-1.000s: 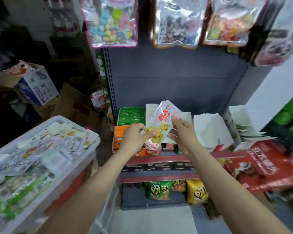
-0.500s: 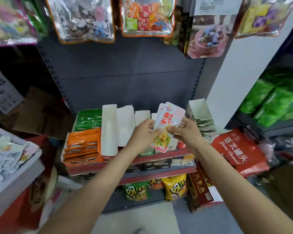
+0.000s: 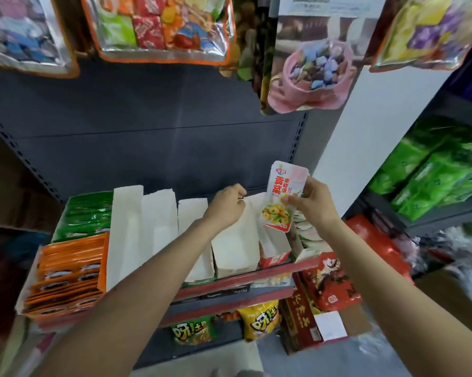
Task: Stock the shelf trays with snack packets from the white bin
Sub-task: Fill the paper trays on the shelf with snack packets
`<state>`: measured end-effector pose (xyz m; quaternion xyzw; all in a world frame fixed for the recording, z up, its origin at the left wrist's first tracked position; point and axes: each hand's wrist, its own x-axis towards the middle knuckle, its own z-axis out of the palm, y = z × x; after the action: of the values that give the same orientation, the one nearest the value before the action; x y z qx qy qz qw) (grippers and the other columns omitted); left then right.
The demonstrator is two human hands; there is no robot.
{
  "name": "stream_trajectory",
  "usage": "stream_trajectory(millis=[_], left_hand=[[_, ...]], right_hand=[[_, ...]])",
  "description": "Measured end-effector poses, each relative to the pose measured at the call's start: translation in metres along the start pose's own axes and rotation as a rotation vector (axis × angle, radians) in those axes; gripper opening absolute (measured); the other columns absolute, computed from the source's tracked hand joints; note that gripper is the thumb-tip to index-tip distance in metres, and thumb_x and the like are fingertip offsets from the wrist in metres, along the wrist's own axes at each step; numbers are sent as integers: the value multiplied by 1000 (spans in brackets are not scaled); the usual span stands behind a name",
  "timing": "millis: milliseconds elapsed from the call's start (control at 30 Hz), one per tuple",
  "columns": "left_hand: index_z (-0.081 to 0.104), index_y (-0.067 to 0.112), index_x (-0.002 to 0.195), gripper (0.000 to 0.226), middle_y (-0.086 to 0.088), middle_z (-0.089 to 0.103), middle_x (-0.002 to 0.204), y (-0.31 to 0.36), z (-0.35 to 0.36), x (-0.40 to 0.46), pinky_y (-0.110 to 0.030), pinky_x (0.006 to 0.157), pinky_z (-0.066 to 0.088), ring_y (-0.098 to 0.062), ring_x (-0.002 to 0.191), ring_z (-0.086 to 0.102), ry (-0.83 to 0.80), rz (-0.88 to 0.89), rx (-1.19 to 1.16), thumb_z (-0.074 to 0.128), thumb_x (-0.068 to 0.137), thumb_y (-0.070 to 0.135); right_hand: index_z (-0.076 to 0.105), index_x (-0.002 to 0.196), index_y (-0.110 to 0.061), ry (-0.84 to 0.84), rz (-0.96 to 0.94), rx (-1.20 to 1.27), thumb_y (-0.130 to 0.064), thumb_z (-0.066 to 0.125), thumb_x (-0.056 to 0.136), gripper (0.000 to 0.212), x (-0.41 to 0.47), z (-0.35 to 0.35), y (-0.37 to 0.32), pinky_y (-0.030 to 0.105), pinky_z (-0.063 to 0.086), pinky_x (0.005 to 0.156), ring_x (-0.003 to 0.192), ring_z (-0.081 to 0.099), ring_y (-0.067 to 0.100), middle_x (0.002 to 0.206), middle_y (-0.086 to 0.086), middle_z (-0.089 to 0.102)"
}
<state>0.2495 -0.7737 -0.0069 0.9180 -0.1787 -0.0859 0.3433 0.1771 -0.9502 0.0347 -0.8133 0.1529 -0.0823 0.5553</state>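
Note:
My right hand [image 3: 315,206] pinches a white and red snack packet [image 3: 279,197] with a picture of yellow food, holding it upright above a narrow red-fronted shelf tray [image 3: 274,259]. My left hand [image 3: 226,206] is just left of the packet, its fingers curled on the top edge of a white cardboard tray [image 3: 236,248]. More white trays [image 3: 142,227] stand in a row to the left on the red-edged shelf [image 3: 229,284]. The white bin is out of view.
Orange packets [image 3: 69,270] and green packets [image 3: 89,216] fill the trays at the shelf's left end. Large candy bags [image 3: 158,25] hang overhead. Chip bags [image 3: 259,321] and red boxes [image 3: 330,284] sit below and to the right. Green packs [image 3: 433,170] fill the right-hand shelf.
The view has swung right and the white bin has left it. My left hand has let go of the packet and moved onto the white tray's edge. My right hand holds the packet alone, further right.

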Motion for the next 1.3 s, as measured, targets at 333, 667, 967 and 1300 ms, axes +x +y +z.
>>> stream_trajectory(millis=[333, 667, 967, 1300], left_hand=[[42, 20, 140, 48, -4, 46, 143, 8, 26, 57, -39, 102, 34, -27, 129, 42, -290, -102, 430, 43, 94, 34], [56, 22, 122, 31, -3, 58, 128, 16, 29, 53, -36, 96, 32, -25, 118, 50, -173, -26, 478, 37, 97, 23], [54, 19, 129, 33, 2, 44, 142, 10, 43, 7, -34, 108, 23, -17, 133, 34, 173, 17, 339, 47, 96, 18], [62, 12, 112, 26, -5, 65, 113, 17, 67, -34, -24, 80, 48, -16, 93, 63, 155, -218, -269, 46, 98, 28]], right_hand=[[65, 106, -12, -196, -79, -254, -8, 75, 77, 31, 47, -8, 20, 34, 55, 80, 88, 67, 16, 106, 5, 71], [65, 111, -12, -355, -125, -392, -12, 73, 81, 31, 54, -5, 43, 9, 47, 62, 79, 61, 9, 103, -4, 67], [60, 112, -8, -574, -186, -838, -22, 66, 87, 29, 39, -1, 54, 23, 37, 71, 98, 59, 24, 113, 10, 65], [50, 71, -6, -684, -275, -1026, -14, 51, 91, 22, 25, -6, 52, 32, 41, 65, 80, 57, 29, 87, 14, 62]])
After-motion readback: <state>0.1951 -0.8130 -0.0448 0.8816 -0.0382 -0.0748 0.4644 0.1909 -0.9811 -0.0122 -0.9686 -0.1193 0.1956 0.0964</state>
